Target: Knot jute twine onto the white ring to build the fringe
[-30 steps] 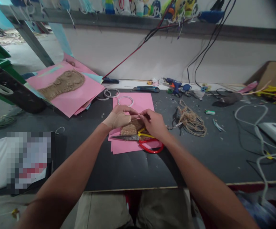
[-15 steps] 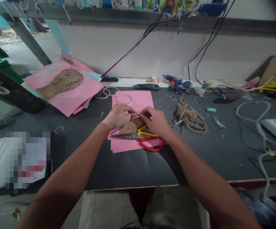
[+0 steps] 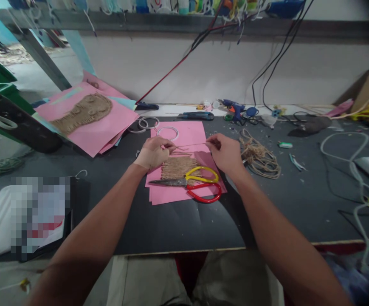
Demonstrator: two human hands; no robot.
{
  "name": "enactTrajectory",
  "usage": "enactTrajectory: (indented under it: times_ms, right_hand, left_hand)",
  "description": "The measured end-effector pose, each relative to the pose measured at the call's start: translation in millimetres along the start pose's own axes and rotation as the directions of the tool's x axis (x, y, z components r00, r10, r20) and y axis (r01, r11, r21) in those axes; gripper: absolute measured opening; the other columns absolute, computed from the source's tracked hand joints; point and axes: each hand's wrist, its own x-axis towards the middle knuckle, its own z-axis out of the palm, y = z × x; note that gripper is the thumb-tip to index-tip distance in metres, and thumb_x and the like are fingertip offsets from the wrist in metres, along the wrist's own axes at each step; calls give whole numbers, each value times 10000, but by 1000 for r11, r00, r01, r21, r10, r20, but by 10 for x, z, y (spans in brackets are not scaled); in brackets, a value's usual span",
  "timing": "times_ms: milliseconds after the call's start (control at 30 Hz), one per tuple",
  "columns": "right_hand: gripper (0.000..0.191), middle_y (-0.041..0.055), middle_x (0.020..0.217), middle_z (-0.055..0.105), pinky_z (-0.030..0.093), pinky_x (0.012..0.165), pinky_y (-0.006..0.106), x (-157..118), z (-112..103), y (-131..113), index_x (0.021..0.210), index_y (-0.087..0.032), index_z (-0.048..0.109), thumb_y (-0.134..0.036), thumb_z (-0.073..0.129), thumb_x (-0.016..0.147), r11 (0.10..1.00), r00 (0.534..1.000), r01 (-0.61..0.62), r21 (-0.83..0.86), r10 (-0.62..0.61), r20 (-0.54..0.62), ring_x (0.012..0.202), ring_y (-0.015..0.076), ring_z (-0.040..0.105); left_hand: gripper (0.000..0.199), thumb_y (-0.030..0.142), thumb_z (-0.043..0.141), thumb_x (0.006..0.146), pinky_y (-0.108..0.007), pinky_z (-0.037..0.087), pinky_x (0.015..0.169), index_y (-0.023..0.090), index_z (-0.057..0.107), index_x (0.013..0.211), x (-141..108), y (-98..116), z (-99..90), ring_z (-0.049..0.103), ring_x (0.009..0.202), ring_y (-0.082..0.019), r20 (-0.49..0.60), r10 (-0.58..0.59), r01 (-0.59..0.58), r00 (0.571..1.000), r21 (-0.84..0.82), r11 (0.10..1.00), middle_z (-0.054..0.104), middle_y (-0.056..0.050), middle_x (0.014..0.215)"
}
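Over the pink sheet's (image 3: 184, 134) far half, a jute strand (image 3: 190, 145) runs left-to-right, pinched taut between left hand (image 3: 154, 154) and right hand (image 3: 227, 152), just beyond the woven patch (image 3: 176, 167).

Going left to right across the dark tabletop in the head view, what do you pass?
Pink paper sheet bearing a brown jute shape → left hand → taut jute strand → right hand → loose bundle of jute twine → white cable loop.

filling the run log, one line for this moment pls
left hand: pinches twine strand | right hand: pinches other end, strand taut | below: twine mat on pink paper | scissors: lying near
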Motion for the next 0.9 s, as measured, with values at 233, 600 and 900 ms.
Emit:
enactTrajectory:
  times_ms: [233,600,900]
  right_hand:
    - [83,95,843,750,458,724,358,73,-219,93,872,-182,704,-186,621,865,918,965,-251,-306,214,-150,779,251,667]
    - [143,117,886,749,459,777,406,156,-624,429,921,-186,711,-229,591,856,763,869,-481,-432,352,-348,835,293,682]
    - [215,188,998,720,449,911,537,130,-740,431,968,-176,691,-280,520,889,764,889,-435,-477,280,-362,991,364,631]
  left_hand:
    - [154,289,703,815,-306,477,767,191,820,836,-3,17,29,650,722,-179,-55,-73,74,996,32,997,768,-72,838]
    - [161,294,730,775,-261,475,672,177,811,848,1,-25,40,591,660,-146,-138,-167,153,976,-105,983,769,-48,794]
    - [129,245,728,786,-258,469,684,167,810,848,22,23,-2,603,669,-143,-127,-198,190,972,-69,979,773,-52,796]
